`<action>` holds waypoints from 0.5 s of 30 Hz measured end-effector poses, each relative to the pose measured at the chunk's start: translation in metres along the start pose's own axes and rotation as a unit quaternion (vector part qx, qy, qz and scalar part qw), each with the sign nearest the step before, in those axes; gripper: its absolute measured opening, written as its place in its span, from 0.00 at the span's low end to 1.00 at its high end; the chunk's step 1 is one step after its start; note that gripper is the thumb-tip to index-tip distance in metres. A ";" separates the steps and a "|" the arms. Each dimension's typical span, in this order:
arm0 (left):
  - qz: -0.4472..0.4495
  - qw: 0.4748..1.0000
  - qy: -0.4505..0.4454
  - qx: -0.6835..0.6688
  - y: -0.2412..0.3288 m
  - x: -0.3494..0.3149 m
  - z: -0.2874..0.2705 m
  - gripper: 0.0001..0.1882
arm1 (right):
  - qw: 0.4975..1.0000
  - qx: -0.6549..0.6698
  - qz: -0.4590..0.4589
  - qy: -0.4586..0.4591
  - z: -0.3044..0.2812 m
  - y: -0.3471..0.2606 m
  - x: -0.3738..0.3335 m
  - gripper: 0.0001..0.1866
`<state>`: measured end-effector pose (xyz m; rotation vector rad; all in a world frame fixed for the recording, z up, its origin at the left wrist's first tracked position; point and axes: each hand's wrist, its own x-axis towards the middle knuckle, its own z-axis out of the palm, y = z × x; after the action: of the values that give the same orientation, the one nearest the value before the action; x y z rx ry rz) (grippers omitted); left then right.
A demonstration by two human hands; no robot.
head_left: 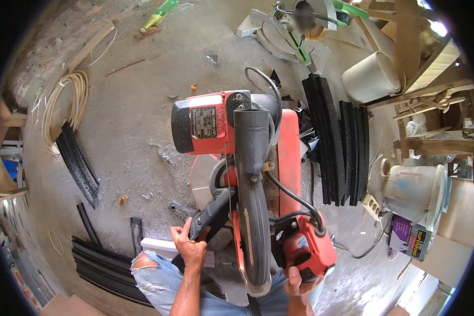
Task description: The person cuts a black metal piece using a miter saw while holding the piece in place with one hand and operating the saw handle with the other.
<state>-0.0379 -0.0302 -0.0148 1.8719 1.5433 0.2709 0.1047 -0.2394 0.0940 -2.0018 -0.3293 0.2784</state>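
Observation:
A red and black miter saw stands on the floor between my knees, its motor housing at the far left. My right hand is wrapped round the red handle at the near right of the saw. My left hand is at the near end of a black bar on the saw's left side, fingers partly curled against it. The round blade area is mostly hidden behind the black guard and the dust spout. A white block lies beside my left knee.
Long black strips lie to the right, more at the near left. A second miter saw stands at the far right. Around are a coiled hose, white bucket, clear tub, power strip and green bottle.

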 end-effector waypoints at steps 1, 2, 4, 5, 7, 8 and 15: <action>0.008 1.000 0.002 -0.011 0.000 0.000 0.001 0.30 | 1.000 0.014 -0.018 0.017 0.006 -0.001 0.006 0.24; 0.017 1.000 0.004 -0.021 0.001 0.001 0.001 0.30 | 0.998 0.028 -0.036 0.033 0.012 -0.001 0.011 0.24; 0.021 1.000 0.002 -0.016 0.003 0.002 -0.001 0.30 | 0.997 0.047 -0.044 0.043 0.014 -0.005 0.013 0.24; 0.019 1.000 -0.001 -0.014 0.003 0.002 -0.002 0.31 | 0.997 0.054 -0.040 0.041 0.015 -0.007 0.013 0.24; 0.014 1.000 -0.006 -0.010 0.003 0.002 -0.002 0.31 | 0.997 0.060 -0.022 0.031 0.014 -0.011 0.013 0.25; 0.015 1.000 -0.005 -0.012 0.003 0.003 -0.001 0.31 | 0.998 0.062 -0.015 0.027 0.013 -0.012 0.014 0.25; 0.032 0.999 -0.006 -0.021 -0.004 0.002 0.001 0.33 | 0.998 0.067 0.000 0.019 0.012 -0.012 0.016 0.25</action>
<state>-0.0394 -0.0286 -0.0187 1.8893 1.4596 0.3178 0.1139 -0.2189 0.0986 -1.8717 -0.2791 0.2542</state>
